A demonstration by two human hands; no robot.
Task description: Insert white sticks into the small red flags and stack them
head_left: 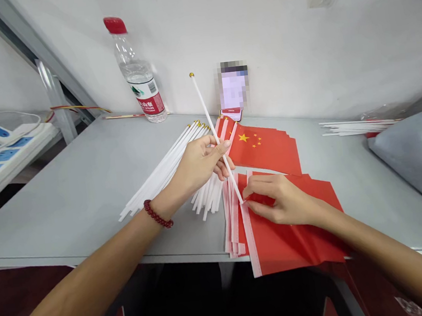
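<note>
My left hand (pixel 200 164) grips a white flagpole stick (pixel 203 102) with a small gold ball at its upper end. The stick slants down to the right, and its lower end meets the white sleeve edge of a red flag (pixel 299 246). My right hand (pixel 281 198) pinches that flag by the sleeve near the stick's tip. Whether the tip is inside the sleeve I cannot tell. More flags lie beneath, their white edges (pixel 235 226) fanned out at the left. Behind them rest red flags with yellow stars (pixel 270 151), sticks along their left edge.
White sticks with gold tips (pixel 160 176) lie left of my left hand. A water bottle (pixel 143 84) and a phone (pixel 232 114) stand against the wall. More white sticks (pixel 354 127) and a grey plastic bag (pixel 421 151) are at right, a power strip (pixel 7 154) at left.
</note>
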